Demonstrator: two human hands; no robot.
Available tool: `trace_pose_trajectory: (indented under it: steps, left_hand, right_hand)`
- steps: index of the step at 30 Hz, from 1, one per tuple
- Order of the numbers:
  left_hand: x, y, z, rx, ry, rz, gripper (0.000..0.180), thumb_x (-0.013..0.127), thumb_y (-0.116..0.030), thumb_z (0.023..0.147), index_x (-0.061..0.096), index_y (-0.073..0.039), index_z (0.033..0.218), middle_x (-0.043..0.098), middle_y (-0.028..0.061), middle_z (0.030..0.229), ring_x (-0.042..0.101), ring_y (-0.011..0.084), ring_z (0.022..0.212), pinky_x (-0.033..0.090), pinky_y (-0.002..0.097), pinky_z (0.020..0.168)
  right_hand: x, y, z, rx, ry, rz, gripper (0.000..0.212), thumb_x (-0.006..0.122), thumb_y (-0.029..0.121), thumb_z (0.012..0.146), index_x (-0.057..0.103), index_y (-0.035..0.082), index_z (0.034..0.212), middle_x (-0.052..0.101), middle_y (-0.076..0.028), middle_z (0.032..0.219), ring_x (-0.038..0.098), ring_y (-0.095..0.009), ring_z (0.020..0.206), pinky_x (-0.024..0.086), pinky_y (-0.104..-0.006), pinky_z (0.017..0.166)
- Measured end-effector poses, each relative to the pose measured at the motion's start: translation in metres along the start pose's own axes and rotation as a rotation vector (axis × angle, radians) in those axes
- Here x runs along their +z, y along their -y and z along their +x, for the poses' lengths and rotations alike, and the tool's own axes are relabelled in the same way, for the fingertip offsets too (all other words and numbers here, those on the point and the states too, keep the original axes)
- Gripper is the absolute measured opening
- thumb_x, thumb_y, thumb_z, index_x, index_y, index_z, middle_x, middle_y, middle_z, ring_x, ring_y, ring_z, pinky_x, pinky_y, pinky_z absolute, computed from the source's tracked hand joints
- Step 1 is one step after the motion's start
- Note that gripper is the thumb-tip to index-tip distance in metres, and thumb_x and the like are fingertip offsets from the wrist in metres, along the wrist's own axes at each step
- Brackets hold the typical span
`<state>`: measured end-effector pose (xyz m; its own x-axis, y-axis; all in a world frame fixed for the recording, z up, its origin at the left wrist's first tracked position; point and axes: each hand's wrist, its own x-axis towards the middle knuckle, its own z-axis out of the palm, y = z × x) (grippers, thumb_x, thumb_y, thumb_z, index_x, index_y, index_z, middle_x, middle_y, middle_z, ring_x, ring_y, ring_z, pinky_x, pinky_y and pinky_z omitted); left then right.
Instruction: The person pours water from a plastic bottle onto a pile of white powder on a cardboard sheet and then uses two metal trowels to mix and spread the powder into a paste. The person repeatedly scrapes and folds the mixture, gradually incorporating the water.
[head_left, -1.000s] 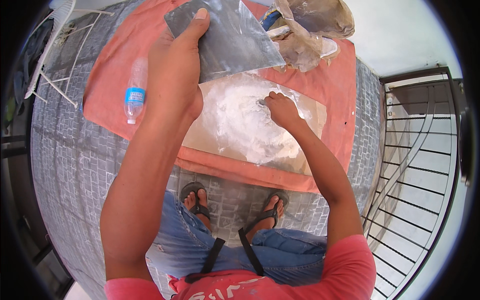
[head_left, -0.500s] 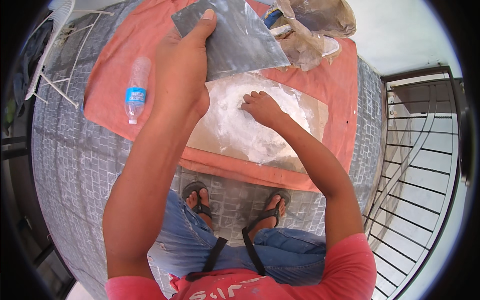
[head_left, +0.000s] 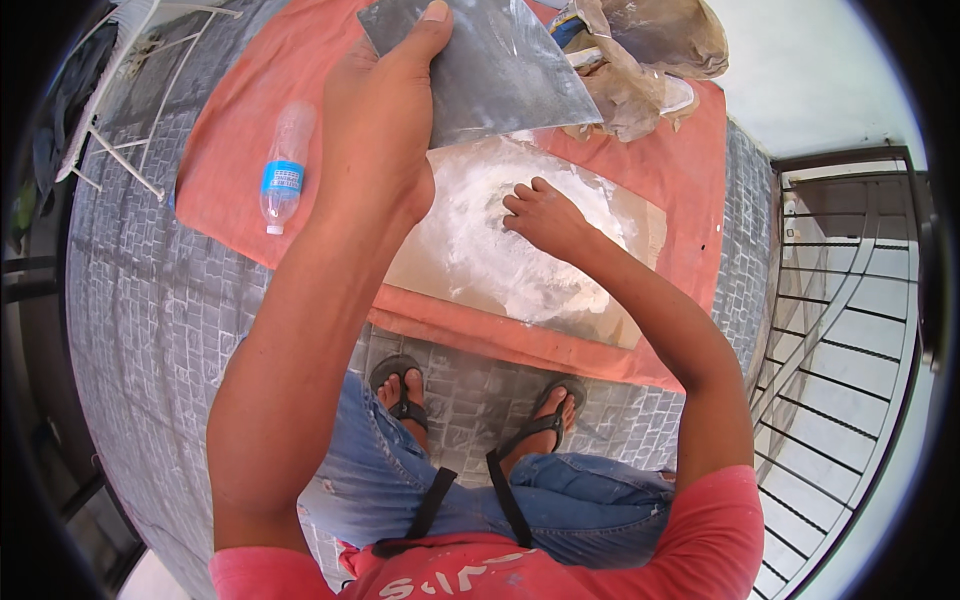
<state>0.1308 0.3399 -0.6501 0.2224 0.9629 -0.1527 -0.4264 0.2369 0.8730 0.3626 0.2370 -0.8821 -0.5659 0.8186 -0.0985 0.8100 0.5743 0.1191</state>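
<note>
My left hand (head_left: 385,110) is raised high in the view, its thumb pressed on the face of a flat grey rectangular plate (head_left: 510,75). The plate has whitish smears, and its top edge is cut off by the picture. Lower and further from me, my right hand (head_left: 545,220) is closed with curled fingers over a spread of white powder (head_left: 480,250). Whether anything is between those fingers is hidden. The powder lies on a brown cardboard sheet (head_left: 420,270), partly covered from view by the plate and my left arm.
An orange cloth (head_left: 690,300) lies under the cardboard on grey paving (head_left: 150,300). A clear plastic bottle with a blue label (head_left: 283,180) lies at left. A crumpled brown paper bag (head_left: 640,85) stands at far right. A white metal frame (head_left: 150,100) and a barred gate (head_left: 840,330) flank the area.
The view has shifted slightly, so most things sit a little further right. My right hand's fingers look somewhat more curled above the powder. The left hand keeps its hold on the plate.
</note>
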Motion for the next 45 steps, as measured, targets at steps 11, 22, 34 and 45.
trace_pose_trajectory:
  steps: [11, 22, 34, 45]
  left_hand:
    - [-0.008, -0.002, 0.006, -0.015, 0.028, 0.027, 0.035, 0.071, -0.024, 0.108, 0.069, 0.003, 0.131, 0.075, 0.0065, 0.121, 0.073, 0.0165, 0.111, 0.059, 0.0354, 0.1]
    - [0.001, 0.0, 0.0, -0.028, -0.001, 0.012, 0.036, 0.071, -0.023, 0.108, 0.068, 0.002, 0.133, 0.075, 0.0061, 0.124, 0.072, 0.0154, 0.111, 0.058, 0.0333, 0.1]
    - [0.0, -0.002, -0.001, -0.001, 0.04, -0.003, 0.034, 0.07, -0.022, 0.108, 0.069, 0.003, 0.131, 0.075, 0.0064, 0.123, 0.073, 0.0147, 0.109, 0.059, 0.0336, 0.099]
    - [0.002, -0.003, -0.004, 0.007, 0.013, 0.03, 0.035, 0.071, -0.024, 0.108, 0.069, 0.003, 0.13, 0.075, 0.0066, 0.122, 0.073, 0.0161, 0.11, 0.06, 0.0351, 0.099]
  right_hand:
    - [-0.035, -0.024, -0.039, 0.235, 0.129, 0.155, 0.02, 0.062, 0.007, 0.096, 0.078, 0.015, 0.106, 0.071, -0.006, 0.109, 0.069, -0.026, 0.11, 0.052, -0.045, 0.097]
    - [0.005, 0.001, -0.045, 0.414, 0.144, 0.183, 0.031, 0.062, -0.003, 0.09, 0.076, 0.012, 0.115, 0.07, -0.008, 0.111, 0.07, -0.033, 0.101, 0.053, -0.0471, 0.094]
    - [0.013, 0.016, -0.038, 0.549, 0.119, 0.196, 0.028, 0.062, 0.002, 0.093, 0.077, 0.009, 0.115, 0.071, -0.012, 0.113, 0.07, -0.034, 0.104, 0.055, -0.0484, 0.093]
    - [0.012, 0.004, -0.025, 0.405, 0.168, 0.152, 0.02, 0.063, 0.007, 0.094, 0.078, 0.012, 0.106, 0.071, -0.008, 0.111, 0.068, -0.03, 0.107, 0.053, -0.0444, 0.096]
